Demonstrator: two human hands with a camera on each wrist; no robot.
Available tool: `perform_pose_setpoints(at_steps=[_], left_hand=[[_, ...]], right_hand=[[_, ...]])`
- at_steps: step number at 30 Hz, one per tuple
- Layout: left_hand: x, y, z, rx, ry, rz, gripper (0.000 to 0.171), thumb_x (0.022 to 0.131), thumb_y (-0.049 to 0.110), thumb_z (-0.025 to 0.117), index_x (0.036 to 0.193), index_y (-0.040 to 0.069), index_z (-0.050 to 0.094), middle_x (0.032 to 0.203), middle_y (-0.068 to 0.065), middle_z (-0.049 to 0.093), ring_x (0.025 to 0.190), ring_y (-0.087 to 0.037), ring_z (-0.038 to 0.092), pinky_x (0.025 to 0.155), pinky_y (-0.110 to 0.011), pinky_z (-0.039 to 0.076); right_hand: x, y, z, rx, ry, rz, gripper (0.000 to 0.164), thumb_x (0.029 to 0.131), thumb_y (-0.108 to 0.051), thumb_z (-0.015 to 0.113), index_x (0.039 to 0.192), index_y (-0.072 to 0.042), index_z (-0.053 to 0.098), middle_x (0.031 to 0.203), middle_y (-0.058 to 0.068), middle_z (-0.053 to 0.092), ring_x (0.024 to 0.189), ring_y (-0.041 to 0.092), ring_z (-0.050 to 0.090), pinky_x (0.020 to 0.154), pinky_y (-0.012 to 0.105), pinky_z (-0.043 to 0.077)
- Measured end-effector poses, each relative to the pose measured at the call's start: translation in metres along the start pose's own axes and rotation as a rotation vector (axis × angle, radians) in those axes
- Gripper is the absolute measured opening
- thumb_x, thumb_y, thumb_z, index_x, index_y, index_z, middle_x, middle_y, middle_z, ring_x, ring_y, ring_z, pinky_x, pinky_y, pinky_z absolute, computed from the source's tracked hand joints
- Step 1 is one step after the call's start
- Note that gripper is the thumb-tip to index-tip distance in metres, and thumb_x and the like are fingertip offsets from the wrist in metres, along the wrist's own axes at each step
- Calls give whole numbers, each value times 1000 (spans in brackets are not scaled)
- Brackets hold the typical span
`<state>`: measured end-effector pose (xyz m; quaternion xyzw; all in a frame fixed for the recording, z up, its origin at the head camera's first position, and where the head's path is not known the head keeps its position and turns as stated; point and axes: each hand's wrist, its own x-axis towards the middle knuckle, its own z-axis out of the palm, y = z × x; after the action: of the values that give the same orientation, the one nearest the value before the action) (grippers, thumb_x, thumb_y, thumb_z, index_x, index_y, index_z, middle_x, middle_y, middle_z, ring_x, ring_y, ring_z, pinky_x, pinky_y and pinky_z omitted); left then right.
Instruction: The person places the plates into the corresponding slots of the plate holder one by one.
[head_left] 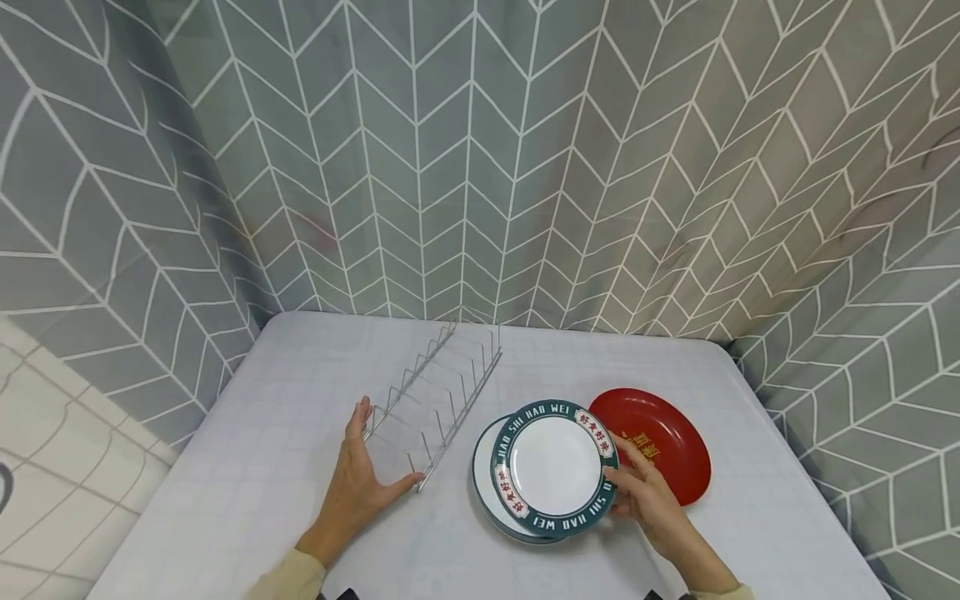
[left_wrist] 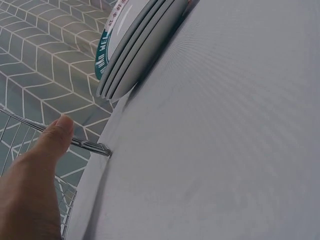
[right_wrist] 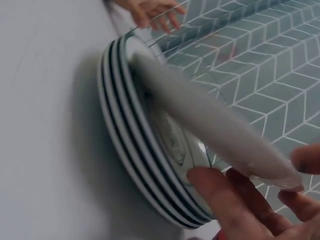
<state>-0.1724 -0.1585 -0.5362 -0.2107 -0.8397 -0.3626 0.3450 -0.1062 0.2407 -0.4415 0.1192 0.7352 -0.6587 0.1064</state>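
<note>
A white plate [head_left: 555, 467] with a green lettered rim is tilted up over a stack of similar plates [head_left: 486, 479]. My right hand [head_left: 647, 500] pinches its right edge, thumb above and fingers beneath. In the right wrist view the raised plate [right_wrist: 215, 122] slants away from the stack [right_wrist: 131, 145], its far edge close over the top plate there. My left hand [head_left: 358, 483] spans the near end of a metal wire dish rack [head_left: 461, 421], fingers extended along the left rail and thumb at the right one. The left wrist view shows that thumb [left_wrist: 55, 137] against the rail.
A red oval dish with gold characters [head_left: 678, 462] lies right of the stack, partly behind my right hand. The white-covered table [head_left: 247, 467] carries everything. Grey patterned curtains [head_left: 495, 167] stand along its back and sides.
</note>
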Motion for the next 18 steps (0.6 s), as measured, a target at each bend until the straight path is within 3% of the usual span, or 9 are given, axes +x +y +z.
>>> perform_pose_setpoints(at_steps=[3, 6, 12, 18], left_hand=[[-2, 1, -1, 27, -4, -19, 134, 64, 69, 78, 150, -12, 14, 153, -27, 32, 138, -36, 37, 122, -16, 13], [-6, 3, -2, 38, -6, -31, 134, 65, 70, 77, 150, -12, 14, 155, -26, 30, 137, -38, 38, 121, -15, 12], [-8, 4, -3, 17, -32, -51, 134, 63, 62, 83, 151, -12, 13, 158, -22, 25, 139, -35, 36, 121, -15, 12], [-2, 2, -1, 15, -24, -22, 136, 57, 50, 91, 150, -13, 14, 155, -27, 29, 139, -36, 36, 121, -16, 13]], right_hand=[[-2, -2, -4, 84, -97, -7, 66, 100, -16, 51, 157, -18, 17, 117, 0, 61, 89, 17, 69, 79, 29, 61], [-3, -6, -7, 108, -149, -78, 66, 100, -13, 51, 157, -20, 19, 120, 0, 54, 91, 16, 66, 80, 28, 60], [1, -18, -14, 73, -219, -301, 60, 101, -6, 48, 155, -17, 26, 122, -4, 56, 93, 14, 68, 78, 31, 61], [9, -41, -17, -5, -221, -412, 60, 100, -4, 49, 155, -13, 27, 124, -10, 57, 96, 10, 67, 77, 30, 61]])
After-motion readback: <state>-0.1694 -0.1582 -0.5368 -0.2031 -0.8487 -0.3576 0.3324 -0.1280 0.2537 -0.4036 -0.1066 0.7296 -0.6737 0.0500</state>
